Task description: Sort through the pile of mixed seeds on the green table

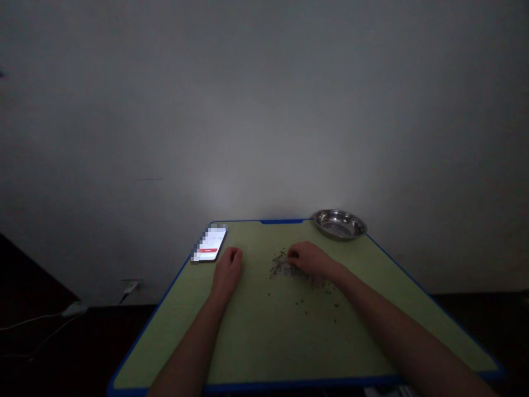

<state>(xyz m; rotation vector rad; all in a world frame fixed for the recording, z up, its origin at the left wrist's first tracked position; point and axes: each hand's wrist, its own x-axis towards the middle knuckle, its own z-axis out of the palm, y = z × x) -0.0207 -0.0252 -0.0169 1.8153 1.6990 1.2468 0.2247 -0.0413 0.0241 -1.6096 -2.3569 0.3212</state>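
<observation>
Many small dark bead-like bits (285,269) lie scattered on the pale green tabletop, densest near the middle. Over this scatter is my right hand (309,259), its thumb and fingers brought together in a pinch at the bits. Whatever sits between those fingertips is too small and dark to make out. My left hand (228,267) rests on the table to the left of the bits, curled into a loose fist with a dark gap by the thumb and nothing visible in it. Just beyond it lies a phone (211,244) with a lit screen.
A shallow steel bowl (339,225) stands at the table's back right corner. The green table (256,342) has a blue rim and stands against a grey wall (264,110). White cables and a plug (131,286) are low on the left.
</observation>
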